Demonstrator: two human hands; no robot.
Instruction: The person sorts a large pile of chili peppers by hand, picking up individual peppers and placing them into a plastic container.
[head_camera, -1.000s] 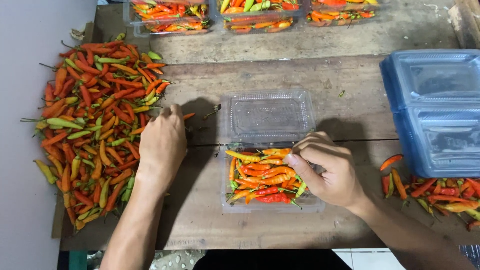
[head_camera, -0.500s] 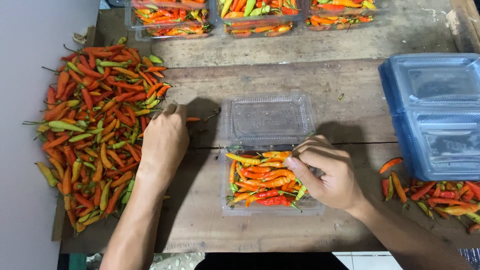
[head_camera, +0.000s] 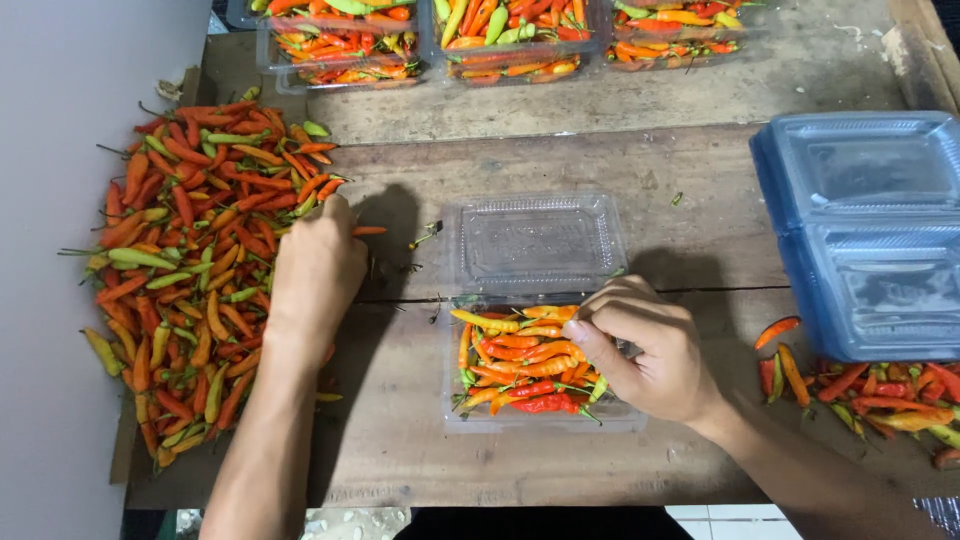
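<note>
Item: clear plastic box, lid hinged back, lower half part-filled with red, orange and green chillies, lying mid-table.
Left hand: fingers curled into the edge of the loose chilli heap, gathering a few; exact grasp hidden.
Right hand: fingers bent, pinching chillies at the box's right side.
Step, as judged: filling. Next move calls for carrying a handful across.
Nearby: stacked blue empty boxes, filled boxes.
</note>
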